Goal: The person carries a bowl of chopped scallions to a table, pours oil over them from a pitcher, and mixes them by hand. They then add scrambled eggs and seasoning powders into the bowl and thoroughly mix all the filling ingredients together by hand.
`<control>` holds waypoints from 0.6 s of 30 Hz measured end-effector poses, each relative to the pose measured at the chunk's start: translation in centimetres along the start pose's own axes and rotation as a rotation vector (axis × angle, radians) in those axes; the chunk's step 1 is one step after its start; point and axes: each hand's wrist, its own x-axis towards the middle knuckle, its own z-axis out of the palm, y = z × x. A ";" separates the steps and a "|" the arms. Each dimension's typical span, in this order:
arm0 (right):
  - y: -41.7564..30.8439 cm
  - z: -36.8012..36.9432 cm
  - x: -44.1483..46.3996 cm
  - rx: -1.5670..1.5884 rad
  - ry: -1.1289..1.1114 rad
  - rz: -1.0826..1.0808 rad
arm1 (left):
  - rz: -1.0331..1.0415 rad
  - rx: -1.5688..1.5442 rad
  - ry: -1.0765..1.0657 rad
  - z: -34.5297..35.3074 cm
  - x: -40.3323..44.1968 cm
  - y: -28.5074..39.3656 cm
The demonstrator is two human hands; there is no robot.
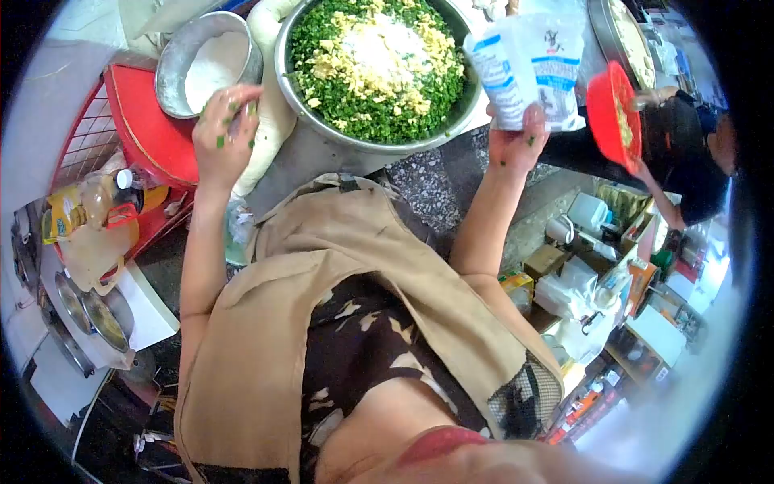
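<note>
My right hand (517, 143) holds a white and blue plastic packet (532, 77) upright by its lower end, right of a large metal bowl (284, 60). In the bowl lie chopped greens (339, 113) with yellow crumbled bits and a white powder heap (379, 44) on top. My left hand (226, 133) is raised left of the bowl, its fingers bent and slightly apart, bits of green stuck to them and nothing visible in them. Just behind it stands a smaller metal bowl (169, 77) of white flour.
Pale dough (270, 89) lies between the two bowls. At the right another person (685, 153) holds a red basin (601, 109). A round pan (605, 32) is beyond the packet. A red surface (145, 121) and bottles are at the left, boxes at the lower right.
</note>
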 end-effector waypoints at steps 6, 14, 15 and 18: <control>1.3 1.0 1.1 -0.072 -0.121 -0.080 | -0.176 0.009 -0.025 -0.2 -3.3 0.1; 1.8 2.2 2.4 -0.094 -0.144 -0.110 | -0.265 -0.042 0.103 0.3 -3.4 1.1; 1.9 2.3 2.3 -0.108 -0.105 -0.090 | -0.290 -0.078 0.109 0.4 -3.5 1.3; 1.9 3.0 2.2 -0.169 -0.075 -0.078 | -0.320 -0.120 0.113 0.5 -3.5 1.5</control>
